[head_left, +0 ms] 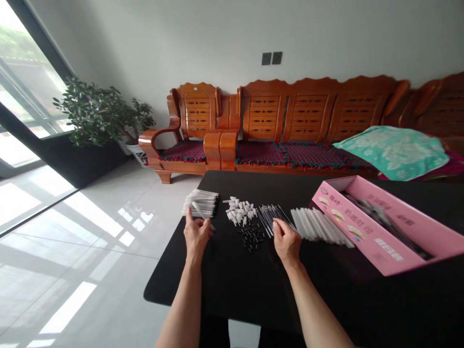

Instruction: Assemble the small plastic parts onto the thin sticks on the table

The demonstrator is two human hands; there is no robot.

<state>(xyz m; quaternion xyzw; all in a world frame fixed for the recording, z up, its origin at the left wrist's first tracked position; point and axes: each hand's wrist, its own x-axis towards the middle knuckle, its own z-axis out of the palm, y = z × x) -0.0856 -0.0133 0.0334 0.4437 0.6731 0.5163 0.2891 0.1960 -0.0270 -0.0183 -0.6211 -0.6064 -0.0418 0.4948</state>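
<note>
My left hand (196, 238) is closed on a slim whitish pen barrel (197, 210), its index finger stretched forward. Just beyond it lies a stack of white pens or pen barrels (203, 199) with dark ends, at the table's left edge. My right hand (287, 240) is pinched beside a row of thin pen refills (267, 216); whatever is between its fingertips is too small to make out. Between the hands are a heap of small white plugs or sleeves (240, 210) and scattered small black caps (251, 236). Right of the refills lie translucent white tubes (319, 224).
A pink open carton (362, 241) with dark and clear items inside stands on the right of the black table (232, 290). Behind are a wooden bench (266, 113) with a turquoise cloth (398, 151), and a potted plant (97, 113) at left.
</note>
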